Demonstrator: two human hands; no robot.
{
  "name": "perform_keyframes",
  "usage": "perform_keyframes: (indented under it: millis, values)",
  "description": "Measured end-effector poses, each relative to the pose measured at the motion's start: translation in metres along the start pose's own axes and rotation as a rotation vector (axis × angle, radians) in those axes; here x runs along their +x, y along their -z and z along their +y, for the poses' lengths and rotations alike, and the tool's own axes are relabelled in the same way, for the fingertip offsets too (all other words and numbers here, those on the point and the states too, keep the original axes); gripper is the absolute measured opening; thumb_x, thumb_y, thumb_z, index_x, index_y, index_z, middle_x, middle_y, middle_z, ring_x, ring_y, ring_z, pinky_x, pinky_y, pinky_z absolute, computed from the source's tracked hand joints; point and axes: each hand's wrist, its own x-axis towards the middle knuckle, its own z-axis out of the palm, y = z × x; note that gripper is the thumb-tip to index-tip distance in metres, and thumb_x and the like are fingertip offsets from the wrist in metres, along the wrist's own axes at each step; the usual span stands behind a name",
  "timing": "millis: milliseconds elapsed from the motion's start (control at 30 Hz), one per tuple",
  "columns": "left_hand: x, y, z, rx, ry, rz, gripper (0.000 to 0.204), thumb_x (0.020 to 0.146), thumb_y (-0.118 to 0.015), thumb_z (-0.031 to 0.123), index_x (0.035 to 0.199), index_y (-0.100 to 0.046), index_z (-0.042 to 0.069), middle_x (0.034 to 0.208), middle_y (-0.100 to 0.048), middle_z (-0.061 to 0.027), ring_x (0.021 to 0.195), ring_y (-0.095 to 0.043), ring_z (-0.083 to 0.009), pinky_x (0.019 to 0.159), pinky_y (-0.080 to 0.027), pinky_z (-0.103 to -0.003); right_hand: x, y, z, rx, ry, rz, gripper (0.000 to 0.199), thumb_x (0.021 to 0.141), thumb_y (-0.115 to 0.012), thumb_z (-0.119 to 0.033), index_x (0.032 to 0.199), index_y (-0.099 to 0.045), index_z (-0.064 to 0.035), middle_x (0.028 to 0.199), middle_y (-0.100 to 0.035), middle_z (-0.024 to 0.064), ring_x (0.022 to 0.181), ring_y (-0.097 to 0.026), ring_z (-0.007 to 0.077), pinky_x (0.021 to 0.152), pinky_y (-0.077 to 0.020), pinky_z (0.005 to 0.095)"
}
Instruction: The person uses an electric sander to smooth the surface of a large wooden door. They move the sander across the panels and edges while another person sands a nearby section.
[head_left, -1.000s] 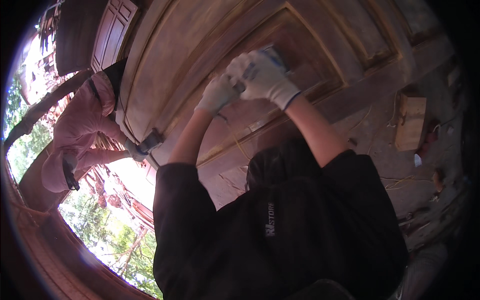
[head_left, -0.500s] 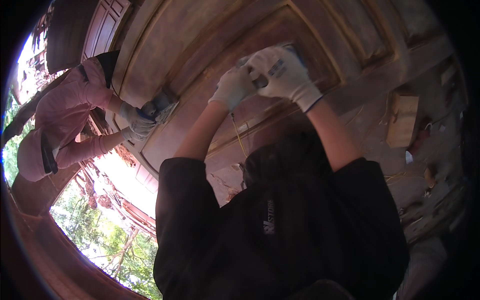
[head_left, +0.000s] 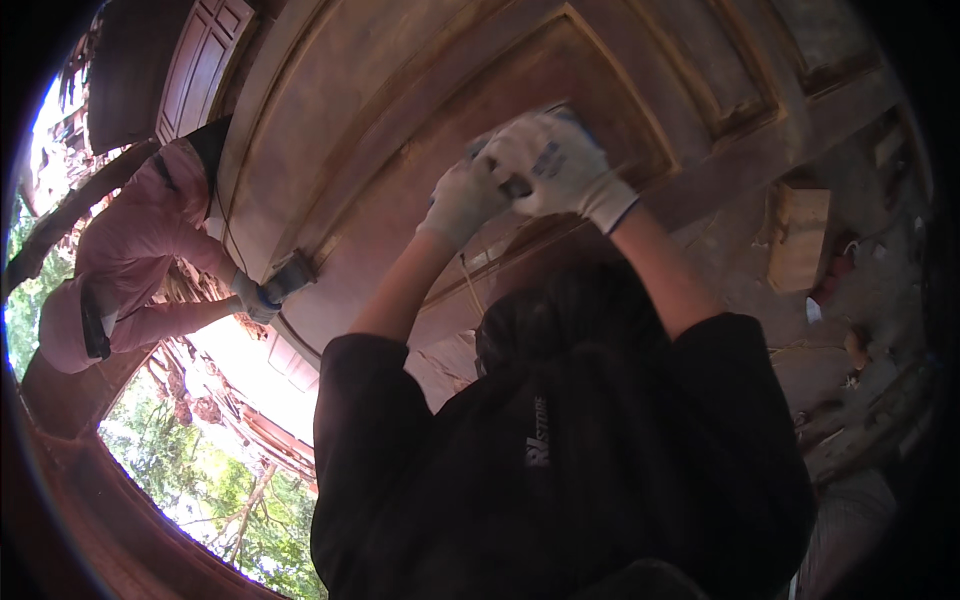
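Both my hands wear white gloves and lie close together on a tool, apparently a sander [head_left: 515, 187], which rests on a large brown wooden panelled door [head_left: 390, 215]. My left hand [head_left: 464, 202] is wrapped round its near left side. My right hand [head_left: 562, 170] covers its top and right side, with fingers curled over it. Most of the tool is hidden under the gloves; a thin edge shows past the right fingers. A thin cord [head_left: 473, 285] hangs below my left wrist. The tool sits inside a recessed panel framed by raised moulding [head_left: 625, 85].
At the left a co-worker in a pink top [head_left: 145, 225] bends over the same door, gloved hands on another sander [head_left: 288, 276]. A pale wooden block [head_left: 800, 240] and a red object [head_left: 840, 268] lie on the cluttered floor to the right.
My hands and the tool have shifted slightly left and nearer to me on the panel. The co-worker's sander has moved left and nearer, toward the door's edge.
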Motion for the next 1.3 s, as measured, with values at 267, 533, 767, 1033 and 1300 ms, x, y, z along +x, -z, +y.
perform_keyframes:
  millis: [267, 533, 767, 1033, 1300]
  values:
    - [-0.050, -0.008, -0.015, -0.074, 0.085, -0.209, 0.068, 0.089, -0.062, 0.044, 0.144, -0.046, 0.007, 0.121, -0.066, -0.0222, 0.113, -0.065, -0.0370, 0.094, -0.053, -0.047, -0.016, -0.014, -0.068, -0.031, -0.084, -0.014, 0.046, 0.063, -0.079, -0.028, 0.102, -0.058, -0.0159, 0.105, -0.061, 0.0057, 0.104, -0.060, 0.0259, 0.094, -0.0469, 0.0399]
    - [-0.071, -0.028, -0.016, -0.137, 0.141, -0.160, 0.054, 0.086, -0.066, 0.045, 0.124, -0.061, 0.007, 0.111, -0.070, -0.0198, 0.110, -0.064, -0.0385, 0.095, -0.052, -0.048, -0.031, -0.022, -0.078, -0.037, -0.082, -0.086, 0.044, 0.066, -0.079, -0.031, 0.102, -0.058, -0.0156, 0.106, -0.062, 0.0060, 0.105, -0.060, 0.0249, 0.094, -0.0466, 0.0402]
    - [-0.042, -0.022, 0.030, -0.054, 0.112, -0.236, 0.085, 0.084, -0.067, 0.046, 0.155, -0.034, 0.013, 0.121, -0.068, -0.0207, 0.110, -0.067, -0.0363, 0.094, -0.053, -0.046, -0.052, 0.022, -0.063, -0.115, -0.149, -0.090, 0.045, 0.066, -0.081, -0.031, 0.102, -0.056, -0.0173, 0.105, -0.061, 0.0047, 0.102, -0.061, 0.0239, 0.092, -0.0481, 0.0404]
    - [-0.020, 0.020, 0.056, -0.057, 0.196, -0.333, 0.079, 0.083, -0.068, 0.049, 0.148, -0.044, 0.011, 0.122, -0.067, -0.0220, 0.113, -0.066, -0.0362, 0.096, -0.052, -0.046, -0.054, 0.025, -0.037, -0.107, -0.169, -0.032, 0.045, 0.067, -0.081, -0.033, 0.101, -0.057, -0.0151, 0.106, -0.062, 0.0046, 0.103, -0.062, 0.0241, 0.093, -0.0491, 0.0412]
    - [-0.015, 0.006, 0.025, -0.028, 0.150, -0.316, 0.069, 0.085, -0.067, 0.046, 0.142, -0.048, 0.010, 0.122, -0.066, -0.0244, 0.111, -0.065, -0.0394, 0.096, -0.051, -0.047, -0.036, 0.021, -0.034, -0.038, -0.126, -0.008, 0.045, 0.065, -0.080, -0.030, 0.101, -0.058, -0.0155, 0.105, -0.064, 0.0050, 0.103, -0.063, 0.0255, 0.094, -0.0488, 0.0413]
